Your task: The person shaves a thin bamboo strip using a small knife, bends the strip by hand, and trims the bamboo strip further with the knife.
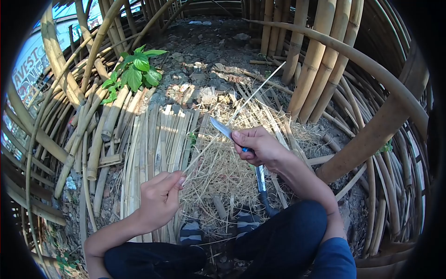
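My left hand is closed, thumb and fingers pinching the near end of a thin bamboo strip. The strip slants up and away to the right, past my right hand. That hand is wrapped around a knife, its blue handle partly hidden by the fingers. The bright knife blade points up and left, overlapping the strip in this view. Below both hands lies a heap of pale shavings. Split bamboo slats lie side by side just beyond my left hand.
A long tool with a dark handle lies by my right knee. Thick bamboo poles stand at the back right, and a thick pole leans close on the right. Bamboo lengths and a leafy plant are at left.
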